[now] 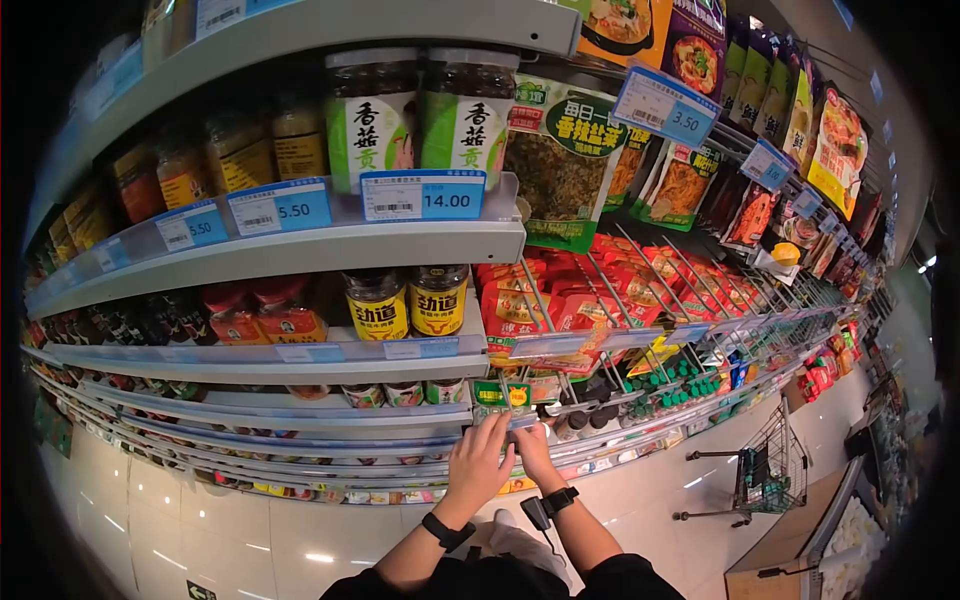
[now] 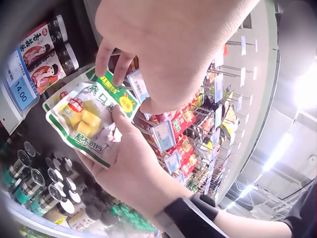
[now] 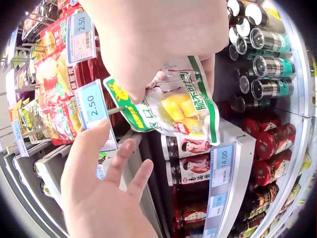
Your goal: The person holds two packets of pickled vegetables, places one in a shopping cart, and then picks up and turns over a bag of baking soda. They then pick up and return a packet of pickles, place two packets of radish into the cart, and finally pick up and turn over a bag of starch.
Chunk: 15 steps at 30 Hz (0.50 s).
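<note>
In the right wrist view, my right hand (image 3: 153, 34) pinches a white-and-green food packet (image 3: 173, 106) with yellow pieces pictured on it. My left hand (image 3: 101, 183) is beside a 2.50 price tag (image 3: 92, 106), fingers spread and holding nothing. From the left wrist, the packet (image 2: 81, 121) shows its front, with the right thumb of my right hand (image 2: 131, 161) across it and the other fingers mostly behind. My left hand (image 2: 153, 44) has its fingertips at the packet's top edge; contact is unclear. Both hands, left (image 1: 480, 465) and right (image 1: 537, 455), meet at the shelf front.
Red snack packets (image 1: 570, 305) hang on metal hooks at shelf level. Jars with green labels (image 1: 370, 125) stand on the shelf above left, behind a 14.00 price tag (image 1: 423, 195). A shopping cart (image 1: 770, 465) stands on the tiled floor at right, near a large box (image 1: 790, 560).
</note>
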Each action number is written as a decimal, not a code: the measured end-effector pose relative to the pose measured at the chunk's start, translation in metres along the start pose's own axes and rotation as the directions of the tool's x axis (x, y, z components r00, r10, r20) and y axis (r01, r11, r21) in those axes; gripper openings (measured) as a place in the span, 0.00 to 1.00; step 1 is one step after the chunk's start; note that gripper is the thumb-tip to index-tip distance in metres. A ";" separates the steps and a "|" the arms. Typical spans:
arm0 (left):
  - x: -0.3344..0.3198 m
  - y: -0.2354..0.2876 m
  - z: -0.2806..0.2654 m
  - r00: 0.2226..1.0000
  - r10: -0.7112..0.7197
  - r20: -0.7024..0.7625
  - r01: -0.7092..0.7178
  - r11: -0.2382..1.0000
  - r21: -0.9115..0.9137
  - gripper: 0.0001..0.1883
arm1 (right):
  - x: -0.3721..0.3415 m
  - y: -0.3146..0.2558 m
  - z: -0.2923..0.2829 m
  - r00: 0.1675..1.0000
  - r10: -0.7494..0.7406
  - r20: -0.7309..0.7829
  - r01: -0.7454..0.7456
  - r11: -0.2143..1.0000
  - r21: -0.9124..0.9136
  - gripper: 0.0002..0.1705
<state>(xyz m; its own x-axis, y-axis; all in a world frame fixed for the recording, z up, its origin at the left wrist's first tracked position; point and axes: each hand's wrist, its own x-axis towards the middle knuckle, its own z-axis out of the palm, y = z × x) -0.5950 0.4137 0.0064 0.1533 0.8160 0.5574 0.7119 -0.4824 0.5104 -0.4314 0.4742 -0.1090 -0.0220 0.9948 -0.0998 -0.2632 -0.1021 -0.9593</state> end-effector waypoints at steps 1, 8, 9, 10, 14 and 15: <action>-0.002 0.002 -0.001 1.000 0.004 -0.001 -0.004 1.000 -0.008 0.30 | 0.006 -0.004 0.006 0.998 -0.035 -0.042 0.032 0.998 -0.058 0.11; -0.006 0.006 -0.009 0.994 -0.001 0.107 -0.007 0.997 0.075 0.37 | 0.015 0.012 -0.009 0.964 -0.187 -0.188 0.142 0.963 -0.229 0.10; -0.007 0.006 -0.008 0.995 -0.005 0.100 -0.003 0.997 0.077 0.38 | 0.006 0.026 -0.021 0.940 -0.247 -0.236 0.157 0.926 -0.344 0.11; -0.009 0.006 -0.007 0.996 -0.009 0.092 0.002 0.997 0.079 0.38 | -0.008 0.033 -0.033 0.937 -0.253 -0.241 0.161 0.925 -0.345 0.11; -0.012 0.008 -0.002 0.997 0.017 0.069 -0.023 0.995 0.093 0.39 | -0.074 0.078 -0.111 0.979 0.038 -0.200 -0.104 0.938 -0.330 0.17; -0.012 0.009 -0.001 0.998 -0.003 0.060 -0.003 0.995 0.102 0.38 | -0.098 0.081 -0.128 0.977 0.085 -0.195 -0.161 0.893 -0.420 0.18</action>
<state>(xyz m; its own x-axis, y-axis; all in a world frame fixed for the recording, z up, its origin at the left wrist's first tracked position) -0.5910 0.3986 0.0050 0.1921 0.8348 0.5159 0.7777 -0.4501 0.4388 -0.3266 0.3676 -0.2104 0.1441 0.9624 -0.2303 0.1739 -0.2538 -0.9515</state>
